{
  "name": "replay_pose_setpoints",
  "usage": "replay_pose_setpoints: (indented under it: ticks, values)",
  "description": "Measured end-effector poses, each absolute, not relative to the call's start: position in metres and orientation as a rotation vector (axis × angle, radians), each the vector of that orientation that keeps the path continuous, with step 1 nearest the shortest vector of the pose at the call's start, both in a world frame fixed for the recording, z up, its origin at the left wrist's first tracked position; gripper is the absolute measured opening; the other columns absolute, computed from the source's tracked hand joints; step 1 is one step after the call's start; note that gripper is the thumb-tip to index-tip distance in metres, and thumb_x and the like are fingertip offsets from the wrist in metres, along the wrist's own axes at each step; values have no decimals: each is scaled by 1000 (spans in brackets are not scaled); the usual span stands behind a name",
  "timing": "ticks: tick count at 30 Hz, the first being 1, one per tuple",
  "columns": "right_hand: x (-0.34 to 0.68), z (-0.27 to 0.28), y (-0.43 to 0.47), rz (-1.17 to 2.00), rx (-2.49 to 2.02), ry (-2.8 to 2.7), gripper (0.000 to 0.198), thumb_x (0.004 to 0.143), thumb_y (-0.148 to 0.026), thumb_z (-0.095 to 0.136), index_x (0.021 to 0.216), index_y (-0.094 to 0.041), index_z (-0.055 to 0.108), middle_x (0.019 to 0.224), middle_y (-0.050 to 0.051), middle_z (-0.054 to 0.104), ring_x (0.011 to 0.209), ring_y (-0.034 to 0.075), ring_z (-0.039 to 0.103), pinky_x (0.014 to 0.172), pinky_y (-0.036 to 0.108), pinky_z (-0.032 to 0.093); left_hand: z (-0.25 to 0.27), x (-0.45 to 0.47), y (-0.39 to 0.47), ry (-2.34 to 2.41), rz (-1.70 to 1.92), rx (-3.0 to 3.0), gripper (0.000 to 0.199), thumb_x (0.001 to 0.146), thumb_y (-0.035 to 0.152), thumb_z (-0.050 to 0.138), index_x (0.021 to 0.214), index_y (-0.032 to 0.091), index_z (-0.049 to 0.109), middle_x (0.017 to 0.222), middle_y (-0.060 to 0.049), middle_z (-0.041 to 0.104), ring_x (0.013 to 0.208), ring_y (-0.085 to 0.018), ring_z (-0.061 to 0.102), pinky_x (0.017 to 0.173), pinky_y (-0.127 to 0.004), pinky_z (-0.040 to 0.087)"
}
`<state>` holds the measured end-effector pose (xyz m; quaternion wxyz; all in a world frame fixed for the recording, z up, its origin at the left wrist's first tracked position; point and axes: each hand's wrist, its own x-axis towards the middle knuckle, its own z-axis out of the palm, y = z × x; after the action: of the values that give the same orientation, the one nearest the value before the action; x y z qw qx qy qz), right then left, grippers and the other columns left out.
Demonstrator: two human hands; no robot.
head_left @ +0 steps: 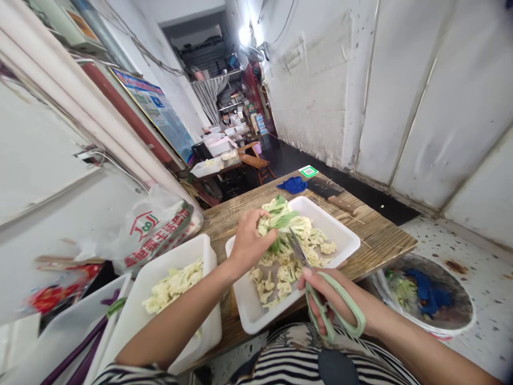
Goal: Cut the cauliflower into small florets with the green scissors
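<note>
My left hand [253, 238] is closed around a head of cauliflower [301, 226] with green leaves, held over a white tray [344, 241]. In my right hand [326, 294] are scissors [348, 299] with pale green handles. Their metal blades are parted and point up at the cauliflower's underside; whether they touch a stem I cannot tell. Several cut cauliflower florets [285, 272] lie spread in the tray below both hands. Left of the tray, a deeper white tub [208, 267] holds more cauliflower pieces [176, 286], partly hidden by my left forearm.
On the wooden table [385, 235] beyond the tray lie a cleaver [331, 195], a blue cloth [293, 185] and thin sticks. A lined waste bin [467, 315] stands at right. Eggplants [90, 347] fill a tub at lower left, near a plastic bag [160, 227].
</note>
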<state>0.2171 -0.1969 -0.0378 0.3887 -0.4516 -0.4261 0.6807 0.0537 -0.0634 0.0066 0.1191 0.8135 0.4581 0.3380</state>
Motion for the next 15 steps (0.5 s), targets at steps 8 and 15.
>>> replay_pose_setpoints:
  ticks: [8, 15]
  values:
    - [214, -41, -187, 1687, -1207, -1112, 50, 88, -68, 43, 83, -19, 53, 47, -7, 52, 34, 11, 53, 35, 19, 37, 3, 53, -73, 1246, 974, 2464, 29, 65, 12, 58, 92, 22, 56, 98, -3, 59, 97, -22, 52, 90, -36, 40]
    - [215, -42, -181, 1655, -1277, -1088, 48, 86, -63, 53, 69, -18, 57, 38, -7, 46, 27, 9, 42, 28, 18, 34, 5, 49, -69, 1231, 905, 2500, 28, 64, 13, 56, 91, 21, 57, 96, -3, 59, 96, -22, 52, 90, -36, 39]
